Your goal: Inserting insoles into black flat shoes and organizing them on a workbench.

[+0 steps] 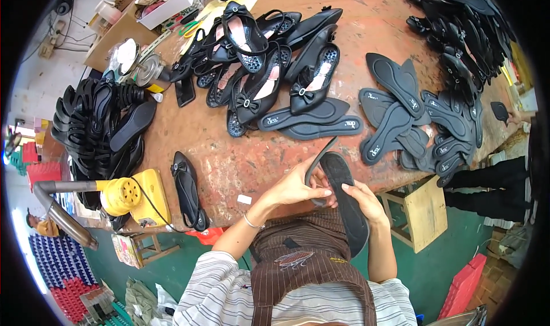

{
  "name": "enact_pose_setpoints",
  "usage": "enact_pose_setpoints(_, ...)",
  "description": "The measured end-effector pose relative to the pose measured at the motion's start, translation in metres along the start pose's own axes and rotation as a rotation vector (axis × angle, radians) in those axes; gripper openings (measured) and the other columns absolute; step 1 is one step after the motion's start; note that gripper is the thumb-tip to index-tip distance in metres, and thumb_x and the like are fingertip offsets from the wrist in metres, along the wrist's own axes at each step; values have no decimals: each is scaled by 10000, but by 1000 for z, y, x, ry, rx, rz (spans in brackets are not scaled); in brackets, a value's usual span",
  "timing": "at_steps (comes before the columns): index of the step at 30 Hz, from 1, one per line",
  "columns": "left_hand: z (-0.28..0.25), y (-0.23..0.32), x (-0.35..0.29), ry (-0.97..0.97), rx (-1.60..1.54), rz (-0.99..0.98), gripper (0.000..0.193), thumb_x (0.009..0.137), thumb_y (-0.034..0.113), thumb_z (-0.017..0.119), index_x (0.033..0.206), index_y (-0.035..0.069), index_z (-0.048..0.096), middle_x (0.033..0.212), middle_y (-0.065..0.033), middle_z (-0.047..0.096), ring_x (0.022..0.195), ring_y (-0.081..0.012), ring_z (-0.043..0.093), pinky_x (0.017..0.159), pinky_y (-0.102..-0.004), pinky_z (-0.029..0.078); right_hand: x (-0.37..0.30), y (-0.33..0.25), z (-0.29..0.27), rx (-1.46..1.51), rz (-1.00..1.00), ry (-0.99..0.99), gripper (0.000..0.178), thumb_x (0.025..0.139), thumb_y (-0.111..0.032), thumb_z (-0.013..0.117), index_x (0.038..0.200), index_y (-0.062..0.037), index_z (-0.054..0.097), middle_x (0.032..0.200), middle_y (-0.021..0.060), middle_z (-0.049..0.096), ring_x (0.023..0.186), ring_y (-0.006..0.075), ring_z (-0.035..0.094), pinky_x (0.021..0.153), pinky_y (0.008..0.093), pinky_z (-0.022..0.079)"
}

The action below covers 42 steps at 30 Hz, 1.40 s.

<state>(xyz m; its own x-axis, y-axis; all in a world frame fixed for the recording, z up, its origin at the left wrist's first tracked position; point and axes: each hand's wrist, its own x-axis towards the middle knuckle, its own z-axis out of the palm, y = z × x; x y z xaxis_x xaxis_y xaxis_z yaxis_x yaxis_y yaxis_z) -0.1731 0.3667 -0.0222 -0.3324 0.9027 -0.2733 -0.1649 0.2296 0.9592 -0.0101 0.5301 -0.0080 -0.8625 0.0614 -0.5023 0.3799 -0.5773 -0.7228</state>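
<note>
The worktable point(240, 166) is the landmark. At its near edge, the black sole point(346, 203) is gripped mid-length by the right hand point(366, 203); the left hand point(298, 186) pinches the thin insole point(318, 157). Both parts appear light and flexible; hold them by the edges.

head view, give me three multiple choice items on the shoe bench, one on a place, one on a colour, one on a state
1. Where is the yellow machine?
A. left edge of the table
B. right edge
C. on the wooden stool

2. What colour are the loose insoles on the table?
A. red
B. black
C. white

3. What are the hands doing?
A. resting empty
B. both holding one black sole
C. cutting paper

Answers: 1 A, it stands at the left edge beside a single black shoe. 2 B, all are black. 3 B, left hand and right hand grip the sole.
</note>
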Motion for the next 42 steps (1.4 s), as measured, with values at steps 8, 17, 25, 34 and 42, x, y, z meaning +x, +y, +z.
enact_pose_setpoints(8, 0, -17, 23, 15, -72, -69, 604, 791, 148, 796, 1297, -21, 512, 885, -14, 650, 720, -72, 572, 633, -236, 470, 9, -5, -9, -279, -82, 30, 361, 1030, -314, 496, 1101, 8, 642, 887, 34, 660, 811, 119, 615, 770, 279, 500)
enact_pose_setpoints(17, 7, 11, 41, -26, -94, -161, 326, 819, 13, 742, 1123, -42, 640, 844, -79, 703, 722, -133, 664, 628, -253, 529, 7, -10, -17, -470, -156, 106, 470, 1030, -432, 445, 1067, 6, 611, 833, 81, 572, 757, 174, 590, 684, 324, 479)
enact_pose_setpoints(25, 16, 21, 57, -214, -281, -278, 736, 790, 111, 722, 1456, 30, 419, 735, -8, 621, 672, -87, 573, 581, -236, 428, -18, -32, -51, -365, -166, 74, 444, 1040, -322, 471, 1317, 15, 555, 1123, 21, 637, 944, 107, 548, 880, 280, 456)
enact_pose_setpoints(34, 7, 55, 113, 163, -63, 77, 931, 854, 339, 720, 1528, -3, 178, 1273, -242, 554, 1104, -307, 591, 925, -384, 482, -67, -47, -121, 90, -498, 789, 453, 1014, -409, 492, 1222, -17, 586, 902, 53, 651, 666, 100, 558, 625, 244, 479)
enact_pose_setpoints(42, -156, 94, 153, 1519, 1053, 290, 687, 831, 383, 684, 1359, 0, 467, 1347, -326, 455, 1212, -465, 480, 1008, -537, 387, -60, 2, -121, 242, -439, 607, 518, 1010, -381, 508, 1348, 11, 494, 1104, 113, 659, 796, 159, 628, 702, 324, 563)
